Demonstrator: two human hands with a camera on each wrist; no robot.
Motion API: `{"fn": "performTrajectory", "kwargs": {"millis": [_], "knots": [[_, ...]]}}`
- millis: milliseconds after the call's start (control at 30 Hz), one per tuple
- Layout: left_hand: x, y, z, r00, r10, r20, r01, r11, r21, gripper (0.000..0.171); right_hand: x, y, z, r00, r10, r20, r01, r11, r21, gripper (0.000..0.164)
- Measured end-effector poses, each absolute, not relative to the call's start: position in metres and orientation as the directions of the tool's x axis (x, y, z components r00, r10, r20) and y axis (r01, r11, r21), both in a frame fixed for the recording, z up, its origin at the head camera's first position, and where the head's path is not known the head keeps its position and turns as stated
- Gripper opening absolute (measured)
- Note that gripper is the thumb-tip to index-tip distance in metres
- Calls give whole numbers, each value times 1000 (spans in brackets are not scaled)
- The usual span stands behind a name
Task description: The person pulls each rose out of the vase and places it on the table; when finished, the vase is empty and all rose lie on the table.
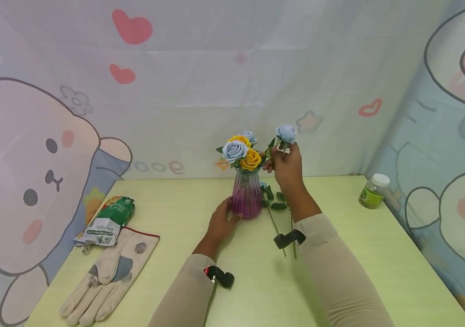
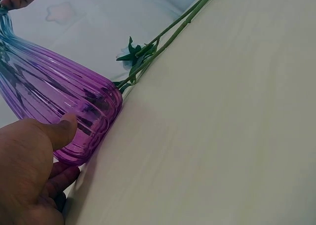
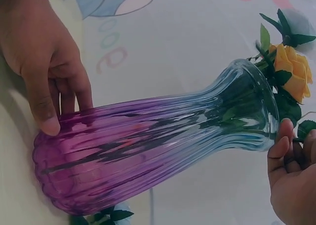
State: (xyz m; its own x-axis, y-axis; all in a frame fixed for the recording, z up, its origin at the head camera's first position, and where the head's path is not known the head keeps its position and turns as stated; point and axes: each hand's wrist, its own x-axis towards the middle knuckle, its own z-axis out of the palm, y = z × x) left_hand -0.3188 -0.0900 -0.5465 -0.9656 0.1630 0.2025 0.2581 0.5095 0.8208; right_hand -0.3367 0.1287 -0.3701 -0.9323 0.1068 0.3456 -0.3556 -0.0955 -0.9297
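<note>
A ribbed glass vase, purple at the base and bluish at the rim, stands upright on the table. My left hand holds its base, the thumb on one side and the fingers on the other, as the left wrist view shows. Yellow roses and light blue roses stand in its mouth. Beside the rim, my right hand pinches the stem of another light blue rose just below its bloom. In the right wrist view, the fingers of my right hand are close to the rim.
More stems with dark green leaves lie on the table right of the vase. A white-capped jar stands at the far right. On the left are a work glove and a green-and-white packet. A printed cloth backdrop hangs behind.
</note>
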Motion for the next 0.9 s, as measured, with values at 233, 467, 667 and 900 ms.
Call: {"fn": "performTrajectory", "kwargs": {"millis": [233, 467, 667, 900], "knots": [[-320, -90, -547, -963, 171, 208, 266, 506, 820, 72, -332, 132, -368, -952, 48, 302, -304, -257, -917, 15], [-321, -91, -547, -962, 173, 210, 269, 508, 818, 72, -330, 136, -371, -942, 78, 327, -336, -201, -920, 26], [-322, -91, -547, -963, 171, 210, 269, 514, 815, 72, -334, 135, -375, -915, 106, 390, -404, -195, -894, 33], [-322, -91, -546, -961, 171, 215, 274, 511, 815, 73, -336, 131, -377, -892, 150, 427, -451, -223, -864, 35]]}}
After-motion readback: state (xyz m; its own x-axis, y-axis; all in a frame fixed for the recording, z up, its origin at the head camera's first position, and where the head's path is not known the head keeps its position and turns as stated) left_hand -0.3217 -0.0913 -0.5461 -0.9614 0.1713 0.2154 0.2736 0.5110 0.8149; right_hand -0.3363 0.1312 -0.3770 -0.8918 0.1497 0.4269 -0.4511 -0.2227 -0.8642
